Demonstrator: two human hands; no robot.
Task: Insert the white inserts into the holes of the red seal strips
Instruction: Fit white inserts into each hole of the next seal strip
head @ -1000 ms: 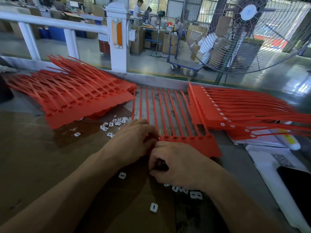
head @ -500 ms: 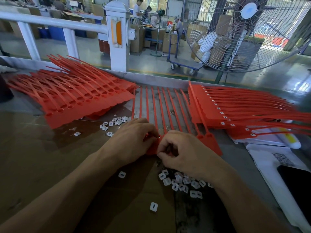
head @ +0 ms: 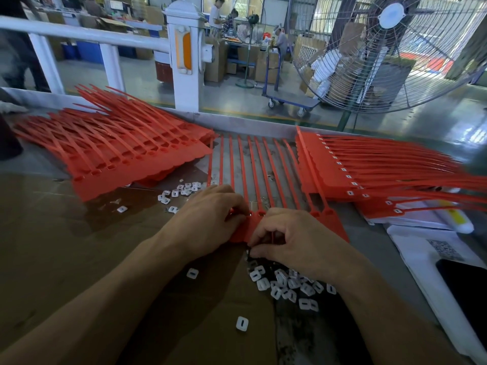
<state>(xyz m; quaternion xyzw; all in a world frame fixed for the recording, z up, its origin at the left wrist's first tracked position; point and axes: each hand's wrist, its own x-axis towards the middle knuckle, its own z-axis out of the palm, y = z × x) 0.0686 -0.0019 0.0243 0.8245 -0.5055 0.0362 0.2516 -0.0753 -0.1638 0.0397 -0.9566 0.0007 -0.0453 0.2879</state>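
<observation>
Right hand (head: 297,239) shifted nearer; left hand (head: 210,217) still pinching strip (head: 334,225).

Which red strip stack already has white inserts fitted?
The right-hand stack of red plastic seal strips: a row of small white inserts shows along its heads. The left-hand stack shows only empty holes, and the sheet under the hands is not visibly filled.

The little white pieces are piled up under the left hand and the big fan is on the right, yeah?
Not quite. In the head view the white pieces are piled under the right hand, not the left hand. The big fan is on the right.
</observation>
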